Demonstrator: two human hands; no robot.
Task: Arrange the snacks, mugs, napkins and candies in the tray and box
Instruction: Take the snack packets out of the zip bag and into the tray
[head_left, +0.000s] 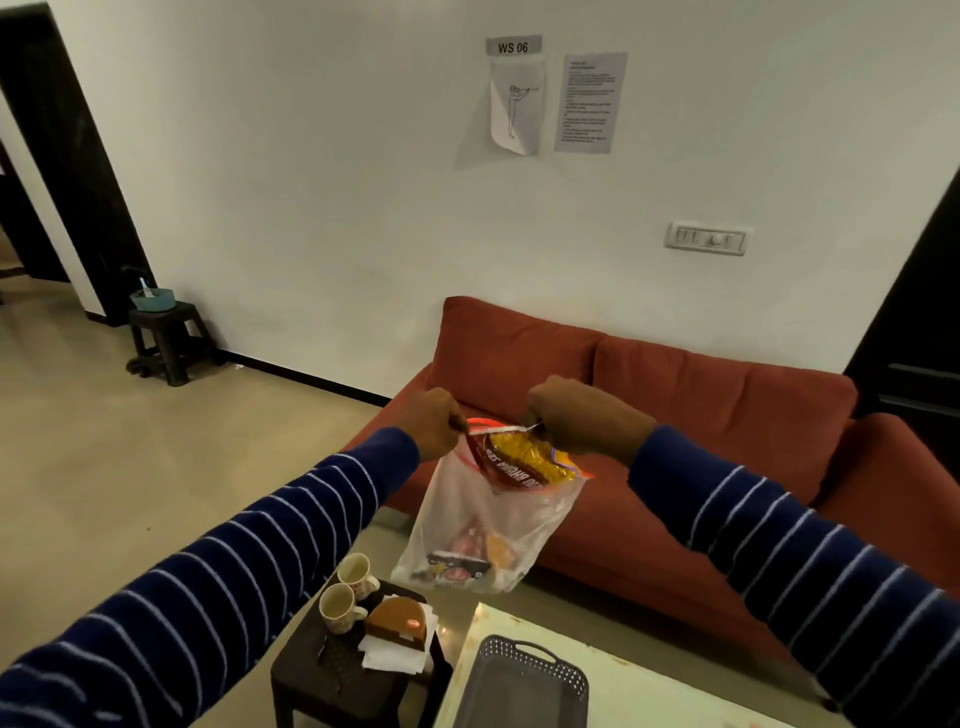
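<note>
The clear plastic bag (483, 525) of snacks hangs in the air between the two hands, above the gap between the red sofa (649, 415) and the low furniture, its mouth stretched open along the top. A red and yellow snack packet (524, 460) sits high in that opening, tilted and partly out over the rim, while more packets weigh down the bottom of the bag. The risk, judged from this, is that the top packet slides out over the stretched edge and drops to the floor or sofa, or that the thin plastic tears or slips from one pinch, so that the load swings and spills well short of the tray. The left hand (434, 423) has its fingers curled tight, pinching the left edge of the bag's mouth; the right hand (576, 415) is curled the same way, pinching the right edge. Neither hand shows any open gap; both are closed on the plastic, though the exact fingertip contact is hidden behind the knuckles. Below, the dark perforated tray (524, 686) lies on the pale table (623, 691), holding nothing that can be seen. Beside it, on a dark stool (332, 675), stand two mugs (345, 592), a brown box (397, 623) and white napkins (389, 657) under it, all still away from the tray.
</note>
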